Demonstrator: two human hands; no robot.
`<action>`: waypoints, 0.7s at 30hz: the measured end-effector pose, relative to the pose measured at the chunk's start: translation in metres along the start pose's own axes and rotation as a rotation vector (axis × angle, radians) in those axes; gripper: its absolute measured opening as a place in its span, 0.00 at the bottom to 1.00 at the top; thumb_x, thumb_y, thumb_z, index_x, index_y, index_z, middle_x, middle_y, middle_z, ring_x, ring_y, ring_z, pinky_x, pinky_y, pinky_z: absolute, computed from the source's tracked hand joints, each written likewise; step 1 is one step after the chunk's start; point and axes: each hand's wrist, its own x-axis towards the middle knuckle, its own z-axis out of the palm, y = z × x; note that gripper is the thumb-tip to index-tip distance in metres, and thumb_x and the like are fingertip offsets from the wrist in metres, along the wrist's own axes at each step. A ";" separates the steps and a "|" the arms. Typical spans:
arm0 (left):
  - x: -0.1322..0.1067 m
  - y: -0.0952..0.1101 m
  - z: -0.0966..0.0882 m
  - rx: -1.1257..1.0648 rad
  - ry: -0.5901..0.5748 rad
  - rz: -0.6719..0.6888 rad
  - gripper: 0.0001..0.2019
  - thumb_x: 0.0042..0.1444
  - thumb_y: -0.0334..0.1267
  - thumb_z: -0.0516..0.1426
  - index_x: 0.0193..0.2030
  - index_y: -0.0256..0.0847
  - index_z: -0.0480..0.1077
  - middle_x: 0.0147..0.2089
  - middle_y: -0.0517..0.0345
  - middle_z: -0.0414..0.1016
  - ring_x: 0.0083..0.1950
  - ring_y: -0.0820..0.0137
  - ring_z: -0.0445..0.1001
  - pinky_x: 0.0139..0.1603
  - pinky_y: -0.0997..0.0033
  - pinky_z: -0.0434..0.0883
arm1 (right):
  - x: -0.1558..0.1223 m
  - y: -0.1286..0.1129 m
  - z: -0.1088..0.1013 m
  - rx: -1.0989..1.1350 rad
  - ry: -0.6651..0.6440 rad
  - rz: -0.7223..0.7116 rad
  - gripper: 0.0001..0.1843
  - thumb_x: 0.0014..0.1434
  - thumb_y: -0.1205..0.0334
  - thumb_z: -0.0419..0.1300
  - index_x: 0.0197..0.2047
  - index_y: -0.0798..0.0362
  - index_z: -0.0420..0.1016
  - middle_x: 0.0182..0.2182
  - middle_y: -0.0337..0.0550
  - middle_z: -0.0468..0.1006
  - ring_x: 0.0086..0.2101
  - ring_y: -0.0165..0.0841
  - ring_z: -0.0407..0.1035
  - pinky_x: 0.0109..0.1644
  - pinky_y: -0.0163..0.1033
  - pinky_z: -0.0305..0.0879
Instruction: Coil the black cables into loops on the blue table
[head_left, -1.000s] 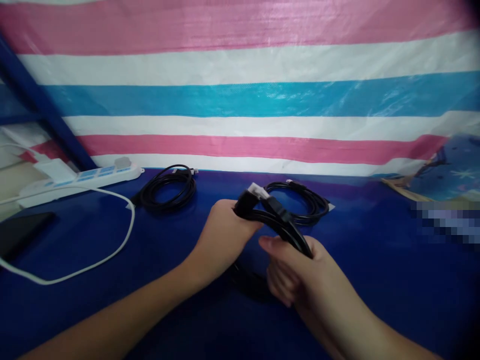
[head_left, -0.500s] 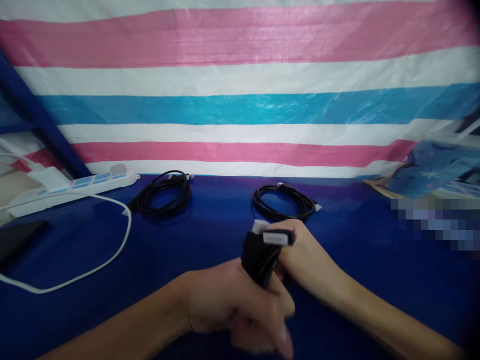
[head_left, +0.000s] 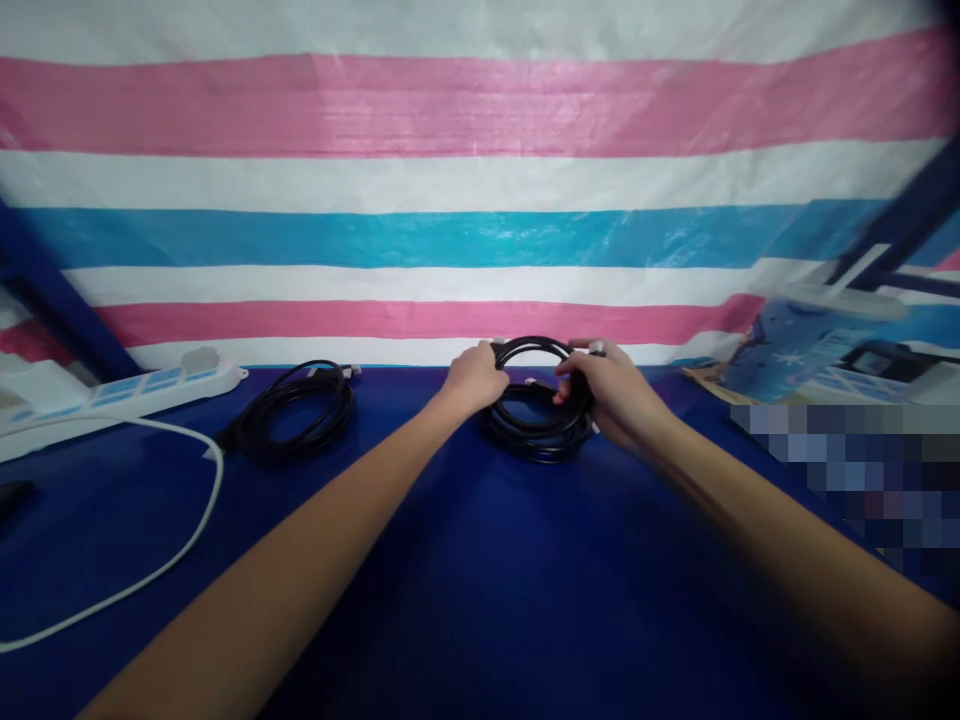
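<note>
Between my two hands is a coiled black cable (head_left: 534, 345), held just over a second black coil (head_left: 534, 452) that lies on the blue table. My left hand (head_left: 475, 378) is closed on the left side of the held coil. On its right side, my right hand (head_left: 606, 385) grips the bundled part, with a pale connector end showing near the fingers. The two coils overlap in view, so whether they touch is unclear. Farther left, another coiled black cable (head_left: 300, 415) rests on the table with a light connector at its top.
A white power strip (head_left: 161, 388) with a plugged-in adapter stands at the left back. From there a white cord (head_left: 202, 520) loops over the blue table (head_left: 480, 600). Light-blue packaging (head_left: 795, 345) sits at the right, and a striped sheet (head_left: 450, 180) hangs behind.
My hands have moved from close in front of me to the back of the table, carrying the black cable over the right-hand coil. The view has shifted slightly right.
</note>
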 end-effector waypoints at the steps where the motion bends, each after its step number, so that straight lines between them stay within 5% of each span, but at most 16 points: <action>1: 0.008 -0.002 0.006 0.069 0.019 0.008 0.15 0.60 0.41 0.55 0.51 0.37 0.67 0.50 0.50 0.70 0.47 0.66 0.72 0.46 0.59 0.72 | 0.011 0.010 -0.004 -0.053 0.037 -0.010 0.13 0.64 0.58 0.54 0.49 0.57 0.67 0.36 0.42 0.73 0.29 0.27 0.69 0.32 0.36 0.70; 6: 0.022 -0.018 0.024 0.228 0.044 0.087 0.24 0.58 0.43 0.57 0.60 0.38 0.61 0.62 0.45 0.61 0.60 0.57 0.64 0.58 0.47 0.64 | 0.041 0.054 -0.026 -0.326 0.072 -0.073 0.17 0.62 0.61 0.58 0.54 0.55 0.67 0.50 0.48 0.70 0.47 0.38 0.68 0.49 0.49 0.68; 10: 0.022 -0.023 0.024 0.196 0.007 0.229 0.33 0.55 0.44 0.57 0.66 0.40 0.53 0.69 0.47 0.53 0.67 0.59 0.55 0.66 0.59 0.55 | 0.044 0.057 -0.037 -0.428 -0.113 -0.107 0.15 0.62 0.60 0.58 0.51 0.56 0.70 0.48 0.48 0.73 0.47 0.38 0.70 0.51 0.52 0.67; 13: 0.021 -0.028 0.023 0.189 -0.037 0.267 0.33 0.51 0.37 0.57 0.65 0.39 0.55 0.68 0.47 0.56 0.69 0.58 0.53 0.68 0.59 0.52 | 0.040 0.053 -0.037 -0.481 -0.198 -0.154 0.20 0.63 0.60 0.57 0.57 0.53 0.67 0.58 0.51 0.67 0.56 0.42 0.63 0.60 0.57 0.57; 17: 0.023 -0.035 0.019 0.160 0.005 0.263 0.36 0.47 0.30 0.56 0.65 0.40 0.55 0.69 0.47 0.54 0.69 0.60 0.53 0.67 0.61 0.54 | 0.033 0.053 -0.035 -0.532 -0.281 -0.194 0.22 0.61 0.57 0.57 0.58 0.49 0.68 0.61 0.50 0.65 0.60 0.45 0.58 0.65 0.58 0.50; 21: 0.019 -0.038 0.018 0.105 0.109 0.241 0.30 0.53 0.38 0.54 0.64 0.40 0.56 0.66 0.47 0.59 0.65 0.61 0.60 0.62 0.62 0.62 | 0.030 0.056 -0.034 -0.551 -0.274 -0.243 0.28 0.62 0.56 0.51 0.65 0.50 0.58 0.65 0.46 0.57 0.63 0.44 0.53 0.66 0.56 0.49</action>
